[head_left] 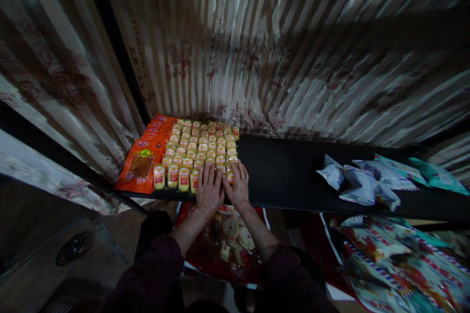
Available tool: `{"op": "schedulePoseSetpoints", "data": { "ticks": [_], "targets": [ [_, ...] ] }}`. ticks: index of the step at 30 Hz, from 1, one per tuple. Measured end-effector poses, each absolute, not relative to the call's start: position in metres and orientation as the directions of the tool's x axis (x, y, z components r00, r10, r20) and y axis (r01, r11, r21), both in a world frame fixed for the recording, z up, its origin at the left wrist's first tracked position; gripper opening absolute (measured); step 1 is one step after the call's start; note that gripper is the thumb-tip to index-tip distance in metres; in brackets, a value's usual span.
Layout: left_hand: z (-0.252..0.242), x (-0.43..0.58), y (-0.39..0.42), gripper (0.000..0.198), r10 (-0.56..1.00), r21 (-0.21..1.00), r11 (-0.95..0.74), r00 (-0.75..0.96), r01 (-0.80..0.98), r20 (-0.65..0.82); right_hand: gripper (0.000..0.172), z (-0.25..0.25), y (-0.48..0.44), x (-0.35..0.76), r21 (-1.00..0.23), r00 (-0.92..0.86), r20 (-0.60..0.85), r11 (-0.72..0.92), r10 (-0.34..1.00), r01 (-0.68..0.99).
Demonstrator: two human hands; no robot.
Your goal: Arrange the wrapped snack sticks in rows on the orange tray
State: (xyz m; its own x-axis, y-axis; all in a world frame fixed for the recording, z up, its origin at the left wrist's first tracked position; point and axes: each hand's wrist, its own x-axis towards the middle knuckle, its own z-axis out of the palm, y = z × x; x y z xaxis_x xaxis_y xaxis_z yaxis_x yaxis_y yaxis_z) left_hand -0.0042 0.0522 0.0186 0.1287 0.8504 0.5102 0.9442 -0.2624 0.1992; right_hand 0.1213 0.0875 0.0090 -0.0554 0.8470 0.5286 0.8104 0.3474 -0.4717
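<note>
Rows of small yellow wrapped snacks (184,178) with red and white labels stand packed upright on a black shelf (279,171). My left hand (210,190) lies over the front row, its fingers stretched forward and touching the packs. Beside it, my right hand (238,187) rests on the packs at the right front corner, fingers extended and thumb pointing toward my left hand. What lies directly under both palms is hidden. Left of the yellow snacks, overlapping orange snack bags (141,168) lie in a stack reaching the shelf's front edge.
Silver packets (358,186) and teal packets (438,176) lie at the shelf's right. Below stand a red box (229,244) of round wrapped items and a box of printed bags (400,259). A striped curtain (235,49) hangs behind; a dark post (113,34) rises left.
</note>
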Motion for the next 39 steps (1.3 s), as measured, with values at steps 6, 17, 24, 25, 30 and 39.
{"op": "schedulePoseSetpoints", "data": {
  "ticks": [6, 17, 24, 25, 30, 39],
  "targets": [
    [0.015, -0.002, 0.052, 0.057, 0.839, 0.184, -0.246, 0.114, 0.952, 0.532, 0.048, 0.016, 0.086, 0.117, -0.444, -0.034, 0.548, 0.325, 0.836, 0.835],
    [0.014, -0.004, 0.055, 0.057, 0.838, 0.157, -0.286, 0.167, 0.945, 0.52, 0.046, 0.018, 0.099, 0.121, -0.401, -0.134, 0.523, 0.382, 0.842, 0.833],
    [0.017, -0.005, 0.051, 0.055, 0.827, 0.157, -0.324, 0.198, 0.933, 0.526, 0.049, 0.025, 0.092, 0.117, -0.397, -0.08, 0.541, 0.339, 0.837, 0.853],
    [0.017, -0.006, 0.051, 0.055, 0.824, 0.154, -0.33, 0.205, 0.931, 0.528, 0.05, 0.027, 0.092, 0.117, -0.389, -0.073, 0.548, 0.331, 0.833, 0.86],
    [0.024, -0.017, 0.049, 0.055, 0.821, 0.16, -0.318, 0.187, 0.935, 0.539, 0.049, 0.033, 0.098, 0.118, -0.327, -0.122, 0.552, 0.348, 0.825, 0.879],
    [0.03, -0.033, 0.055, 0.054, 0.847, 0.185, -0.264, 0.136, 0.947, 0.513, 0.042, 0.028, 0.106, 0.116, -0.312, -0.184, 0.509, 0.379, 0.841, 0.871]
  ]
}}
